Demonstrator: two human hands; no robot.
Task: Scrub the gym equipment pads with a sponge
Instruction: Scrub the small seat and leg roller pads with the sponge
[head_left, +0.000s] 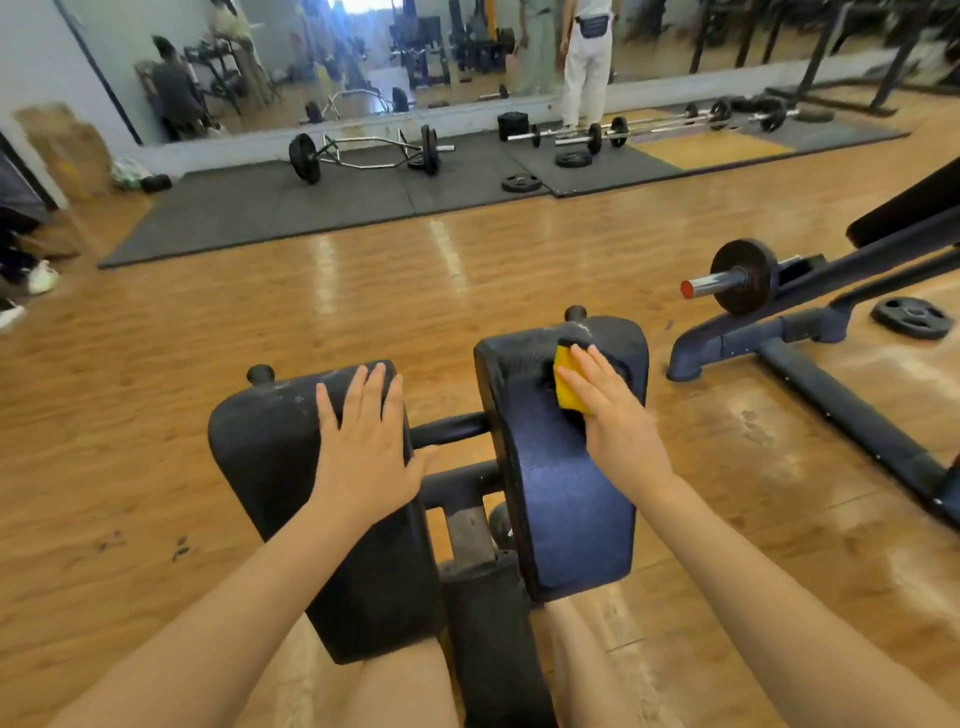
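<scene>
Two bare forearms reach forward over the machine. Left hand lies flat, fingers straight, on the left pad. Right hand, its grip flat with fingers straight, presses a yellow sponge against the far upper part of the right pad. Sponge runs near-to-far, half hidden under the fingers. Both pads are dark and scuffed, on a wooden floor.

Between the left pad and the right pad runs a narrow gap, crossed by two dark crossbars and closed below by the machine's post. Bare wooden floor lies open ahead and to the left. To the right, a dark bench frame with a loaded weight plate stands near the right pad.
</scene>
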